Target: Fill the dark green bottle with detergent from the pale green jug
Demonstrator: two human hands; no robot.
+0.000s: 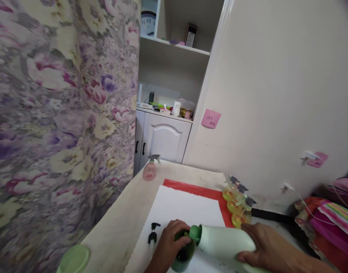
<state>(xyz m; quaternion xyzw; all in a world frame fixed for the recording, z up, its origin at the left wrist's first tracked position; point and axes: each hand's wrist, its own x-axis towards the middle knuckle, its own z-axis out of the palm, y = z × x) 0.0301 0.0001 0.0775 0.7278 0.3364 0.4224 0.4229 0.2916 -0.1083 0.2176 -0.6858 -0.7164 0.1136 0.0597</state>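
Two bottles meet at bottom centre: the left hand (175, 239) grips a dark green bottle (185, 258), the right hand (260, 242) a tilted pale green bottle (223, 240), mouth against it. Pouring seems under way; the pump head (152, 238), lower centre-left, remains unfitted.

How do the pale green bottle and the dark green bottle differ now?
The pale green bottle is tipped nearly horizontal; the dark green bottle stands roughly upright. The right hand grips the pale green bottle, while the left hand holds the dark green bottle near its mouth. Both are green.
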